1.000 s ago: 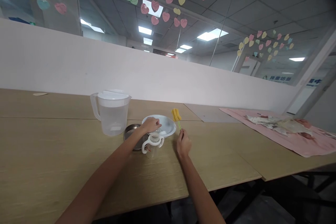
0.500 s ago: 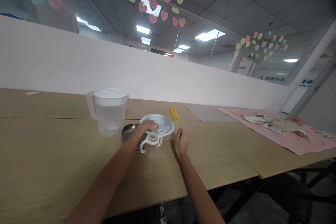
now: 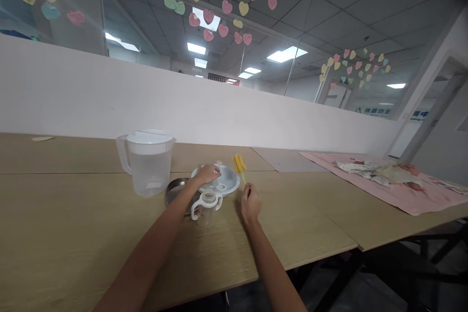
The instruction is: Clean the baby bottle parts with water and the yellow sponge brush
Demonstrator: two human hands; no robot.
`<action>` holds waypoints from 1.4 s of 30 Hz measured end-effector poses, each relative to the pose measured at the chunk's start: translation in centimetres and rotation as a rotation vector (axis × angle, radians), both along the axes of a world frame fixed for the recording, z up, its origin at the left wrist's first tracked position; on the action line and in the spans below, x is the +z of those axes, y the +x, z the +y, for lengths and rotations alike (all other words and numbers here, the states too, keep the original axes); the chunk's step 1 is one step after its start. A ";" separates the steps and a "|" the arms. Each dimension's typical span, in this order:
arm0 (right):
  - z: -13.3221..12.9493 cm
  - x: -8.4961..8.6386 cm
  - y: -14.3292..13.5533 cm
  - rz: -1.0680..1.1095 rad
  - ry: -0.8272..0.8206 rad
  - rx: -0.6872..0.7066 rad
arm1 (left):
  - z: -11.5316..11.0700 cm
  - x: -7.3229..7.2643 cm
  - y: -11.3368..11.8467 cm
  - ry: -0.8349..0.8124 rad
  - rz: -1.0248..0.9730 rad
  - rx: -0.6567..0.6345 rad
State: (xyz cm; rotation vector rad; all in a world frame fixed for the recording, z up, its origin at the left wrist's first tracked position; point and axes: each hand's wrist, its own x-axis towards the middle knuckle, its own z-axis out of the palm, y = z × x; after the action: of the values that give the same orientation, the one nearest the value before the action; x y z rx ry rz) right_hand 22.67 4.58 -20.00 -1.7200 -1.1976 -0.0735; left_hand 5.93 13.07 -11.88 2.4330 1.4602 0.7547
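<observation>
My left hand (image 3: 208, 174) is over the left part of a white plate-like dish (image 3: 230, 181), its fingers wrapped round a clear piece that is partly hidden. Pinched in my right hand (image 3: 251, 202) is the thin green handle of a brush with a yellow sponge head (image 3: 239, 163), held upright just right of the dish. A clear bottle with two white handles (image 3: 206, 205) stands uncapped in front of the dish. Behind my left forearm, a round metal tray (image 3: 174, 190) is partly covered.
A lidded clear pitcher (image 3: 149, 163) stands at the left of the tray. On the right, a pink cloth (image 3: 387, 197) carries crumpled pale fabric (image 3: 380, 173). A white wall (image 3: 219, 117) runs behind the wooden table (image 3: 300, 214).
My left hand has lifted slightly from the dish, and a clear piece now shows beneath its fingers. The view has shifted slightly. My right hand still holds the brush.
</observation>
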 end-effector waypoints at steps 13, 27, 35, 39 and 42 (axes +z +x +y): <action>-0.5 0.1 -0.1 -0.024 0.159 0.060 | -0.7 2.9 1.1 0.016 -0.510 -0.184; -0.4 -0.6 0.5 -0.098 0.392 0.078 | -5.2 7.1 0.2 -0.049 -0.283 -0.312; -0.6 -0.6 0.9 -0.039 0.435 0.099 | -4.9 5.8 1.9 -0.404 -0.635 -0.511; -0.8 0.0 0.7 0.024 0.352 0.027 | -4.8 5.6 2.1 -0.419 -0.787 -0.446; -0.9 0.2 0.6 0.051 0.349 -0.029 | -4.7 5.6 2.2 -0.399 -0.885 -0.376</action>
State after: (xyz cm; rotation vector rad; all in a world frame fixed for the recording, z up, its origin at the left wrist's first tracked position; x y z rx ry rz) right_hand 23.30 3.71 -19.79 -1.4247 -1.0531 -0.2409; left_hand 8.09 8.37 -6.31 1.6344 0.6928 1.1064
